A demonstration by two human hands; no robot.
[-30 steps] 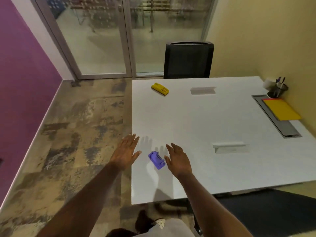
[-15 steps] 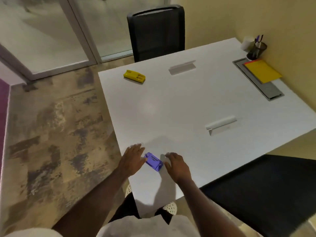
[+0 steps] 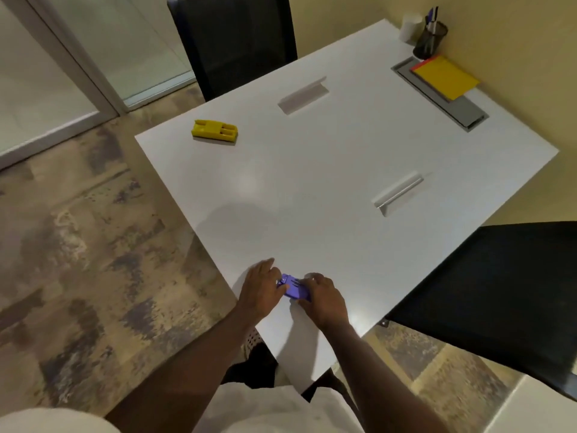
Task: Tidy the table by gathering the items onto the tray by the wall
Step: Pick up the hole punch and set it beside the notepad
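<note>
Both hands, left hand (image 3: 261, 292) and right hand (image 3: 324, 300), clasping purple block (image 3: 293, 287) on bench (image 3: 312, 182); yellow block (image 3: 214, 130) well apart; no legible writing.

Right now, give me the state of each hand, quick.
Left hand: fingers closing on the near-left end of the purple block, touching it.
Right hand: fingers on the block's right side; whether the grip is firm cannot be told.

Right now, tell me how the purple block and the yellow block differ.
The purple block sits at the near edge, pinched between the left hand and right hand; the yellow block lies untouched at the far corner. The yellow one looks longer. Both are small plastic pieces on the white table.
</note>
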